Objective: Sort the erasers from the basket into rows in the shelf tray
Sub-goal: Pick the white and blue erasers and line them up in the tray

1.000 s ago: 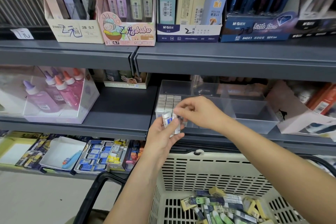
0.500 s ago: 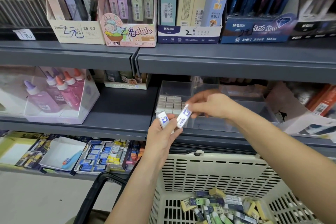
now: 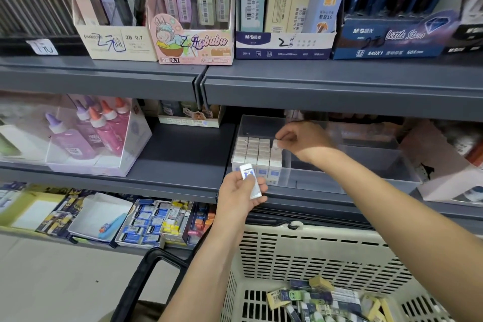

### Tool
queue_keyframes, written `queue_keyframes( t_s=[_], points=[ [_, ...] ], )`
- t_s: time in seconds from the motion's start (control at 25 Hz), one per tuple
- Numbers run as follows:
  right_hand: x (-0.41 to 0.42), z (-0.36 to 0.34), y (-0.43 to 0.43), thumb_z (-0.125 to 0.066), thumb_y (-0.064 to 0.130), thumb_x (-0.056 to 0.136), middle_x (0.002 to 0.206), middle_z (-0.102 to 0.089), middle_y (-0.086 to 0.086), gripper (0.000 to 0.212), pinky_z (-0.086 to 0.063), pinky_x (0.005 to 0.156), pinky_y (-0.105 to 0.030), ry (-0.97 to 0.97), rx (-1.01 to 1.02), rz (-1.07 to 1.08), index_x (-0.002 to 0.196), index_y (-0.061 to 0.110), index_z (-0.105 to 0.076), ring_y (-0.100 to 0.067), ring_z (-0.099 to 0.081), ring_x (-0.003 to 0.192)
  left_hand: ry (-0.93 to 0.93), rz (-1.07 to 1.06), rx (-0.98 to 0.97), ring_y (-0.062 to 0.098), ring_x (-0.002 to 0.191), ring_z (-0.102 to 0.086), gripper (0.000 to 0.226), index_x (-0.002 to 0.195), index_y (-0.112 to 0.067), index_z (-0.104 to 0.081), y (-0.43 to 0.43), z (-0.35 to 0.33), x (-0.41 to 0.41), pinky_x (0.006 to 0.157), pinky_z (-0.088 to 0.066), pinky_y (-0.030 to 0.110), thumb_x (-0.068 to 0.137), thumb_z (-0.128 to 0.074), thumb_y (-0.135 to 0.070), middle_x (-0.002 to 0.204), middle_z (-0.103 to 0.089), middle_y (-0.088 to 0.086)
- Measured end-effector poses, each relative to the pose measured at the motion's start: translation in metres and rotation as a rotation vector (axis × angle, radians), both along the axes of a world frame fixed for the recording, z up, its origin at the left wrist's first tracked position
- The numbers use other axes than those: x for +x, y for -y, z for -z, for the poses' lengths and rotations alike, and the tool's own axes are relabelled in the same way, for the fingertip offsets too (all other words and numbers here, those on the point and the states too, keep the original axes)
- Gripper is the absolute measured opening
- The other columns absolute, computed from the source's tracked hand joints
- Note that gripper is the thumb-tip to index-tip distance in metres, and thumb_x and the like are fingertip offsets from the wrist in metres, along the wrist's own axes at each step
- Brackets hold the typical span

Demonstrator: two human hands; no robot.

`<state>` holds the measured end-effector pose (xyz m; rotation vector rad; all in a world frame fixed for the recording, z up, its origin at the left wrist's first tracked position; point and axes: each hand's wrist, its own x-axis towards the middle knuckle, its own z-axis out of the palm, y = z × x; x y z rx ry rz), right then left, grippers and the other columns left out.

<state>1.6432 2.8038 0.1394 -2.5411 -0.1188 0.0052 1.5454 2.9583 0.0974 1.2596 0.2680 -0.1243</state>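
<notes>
A clear plastic shelf tray (image 3: 347, 183) sits on the middle shelf, its left compartment filled with upright rows of white erasers (image 3: 254, 153). My right hand (image 3: 304, 140) reaches into the tray and pinches one white eraser (image 3: 276, 144) at the back right of the rows. In front of the tray, my left hand (image 3: 239, 195) holds a few white-and-blue erasers (image 3: 250, 180). The cream basket (image 3: 313, 256) stands below, with several mixed erasers (image 3: 321, 300) in its bottom.
A grey upper shelf edge (image 3: 339, 86) overhangs the tray closely. A box of glue bottles (image 3: 96, 138) stands on the left. Below are trays of small stationery (image 3: 154, 225). The tray's right compartments hold nothing that I can see. A black basket handle (image 3: 141, 277) lies at lower left.
My right hand took one eraser from my left hand and carried it up and back into the tray's rows. My left hand stayed in front of the tray with the rest.
</notes>
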Motion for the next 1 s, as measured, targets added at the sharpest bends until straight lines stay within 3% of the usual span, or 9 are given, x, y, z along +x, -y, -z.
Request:
queue_keyframes(
  t_s=[0.12,0.28,0.4,0.52,0.64,0.76,0.88,1.0],
  points=[
    [0.0,0.005,-0.004,-0.058,0.019,0.088,0.088,-0.065,0.011,0.015,-0.048,0.08,-0.025,0.011,-0.079,0.0,0.081,0.031,-0.063,-0.015,-0.063,0.091,0.01,-0.012,-0.003,0.012,0.084,-0.068,0.02,0.108,-0.009,-0.057,-0.001,0.0,0.0,0.066,-0.056,0.021,0.094,-0.044,-0.002,0.095,-0.068,0.008],
    [-0.008,-0.003,-0.003,-0.054,0.024,0.09,0.101,-0.068,0.008,0.015,-0.043,0.079,-0.023,0.062,-0.113,-0.016,0.091,0.028,-0.068,-0.015,-0.06,0.092,0.009,0.009,-0.07,0.013,0.087,-0.067,0.027,0.099,-0.014,-0.064,-0.002,-0.001,0.0,0.066,-0.055,0.022,0.091,-0.043,0.002,0.099,-0.066,0.01],
    [-0.03,-0.012,-0.011,-0.055,0.04,0.088,0.081,-0.066,0.01,0.019,-0.044,0.067,-0.022,0.042,0.007,-0.137,0.09,0.026,-0.068,-0.01,-0.06,0.077,0.074,0.059,-0.07,0.012,0.086,-0.068,0.027,0.103,-0.014,-0.069,-0.001,0.0,-0.001,0.069,-0.054,0.021,0.09,-0.049,0.001,0.097,-0.07,0.007],
    [-0.051,-0.018,-0.018,-0.054,0.056,0.082,0.054,-0.062,0.013,0.03,-0.047,0.061,-0.021,-0.068,0.025,-0.234,0.078,0.029,-0.066,0.002,-0.057,0.055,0.171,0.165,0.021,0.013,0.099,-0.065,0.025,0.099,-0.024,-0.073,-0.001,0.002,-0.003,0.085,-0.052,0.027,0.088,-0.059,-0.006,0.1,-0.072,-0.001],
    [-0.056,-0.023,-0.011,-0.063,0.036,0.082,0.051,-0.062,0.016,0.006,-0.048,0.064,-0.021,-0.144,0.151,-0.218,0.077,0.034,-0.061,0.005,-0.056,0.052,0.174,0.18,0.02,0.013,0.104,-0.064,0.028,0.106,-0.026,-0.069,0.001,0.003,-0.004,0.089,-0.051,0.028,0.085,-0.065,-0.009,0.104,-0.072,-0.004],
    [-0.055,-0.029,0.004,-0.069,0.021,0.08,0.056,-0.066,0.017,0.011,-0.047,0.069,-0.025,-0.236,0.248,-0.194,0.08,0.028,-0.06,0.002,-0.06,0.058,0.177,0.146,0.13,0.012,0.096,-0.066,0.029,0.1,-0.029,-0.066,0.005,0.003,-0.005,0.079,-0.054,0.022,0.085,-0.063,-0.005,0.102,-0.071,-0.002],
    [-0.039,-0.035,0.018,-0.072,0.019,0.078,0.071,-0.068,0.013,0.015,-0.047,0.07,-0.028,-0.1,0.357,-0.026,0.073,0.03,-0.062,-0.01,-0.063,0.074,0.241,-0.019,0.362,0.002,0.091,-0.062,0.026,0.098,-0.029,-0.06,0.004,0.005,-0.003,0.084,-0.051,0.018,0.086,-0.062,-0.007,0.099,-0.065,-0.01],
    [-0.018,-0.03,0.02,-0.061,0.03,0.086,0.097,-0.065,0.008,0.007,-0.043,0.075,-0.025,0.087,0.127,0.104,0.092,0.033,-0.061,-0.016,-0.059,0.093,0.241,-0.106,0.464,0.001,0.097,-0.057,0.026,0.109,-0.023,-0.054,-0.001,0.008,0.0,0.085,-0.044,0.013,0.088,-0.059,-0.008,0.105,-0.058,-0.012]
  ],
)
